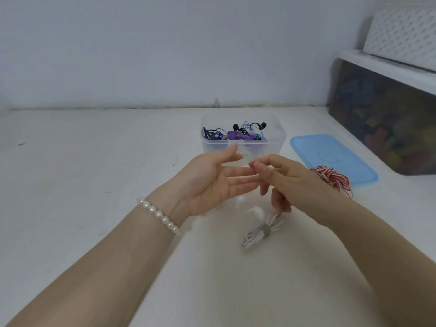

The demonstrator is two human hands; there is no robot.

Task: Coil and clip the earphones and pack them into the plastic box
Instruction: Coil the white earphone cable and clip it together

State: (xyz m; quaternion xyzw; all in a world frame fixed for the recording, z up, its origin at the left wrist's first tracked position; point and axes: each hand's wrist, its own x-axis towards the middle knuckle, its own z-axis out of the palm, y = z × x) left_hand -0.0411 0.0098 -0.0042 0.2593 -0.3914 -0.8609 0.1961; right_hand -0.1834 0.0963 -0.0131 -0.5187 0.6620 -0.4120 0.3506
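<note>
Several coiled earphone sets (pixel 238 134) are already packed in the plastic box (pixel 278 138), which stands just beyond both hands. One white earphone coil (pixel 258 233), bound by a grey clip (pixel 264 230), lies on the white table (pixel 94 161) below the right hand (pixel 290 182), whose lower fingers touch or pinch its upper end; which cannot be told. The left hand (pixel 212 182) is held open, palm inward, its fingertips meeting the right hand's. A red coil (pixel 332 179), seemingly unclipped, is seen to the right of the right hand on the blue lid (pixel 330 152). Packing of these two is judged outstanding. Open room lies left of the left hand; a dark bin (pixel 382 119) bounds the far right.
</note>
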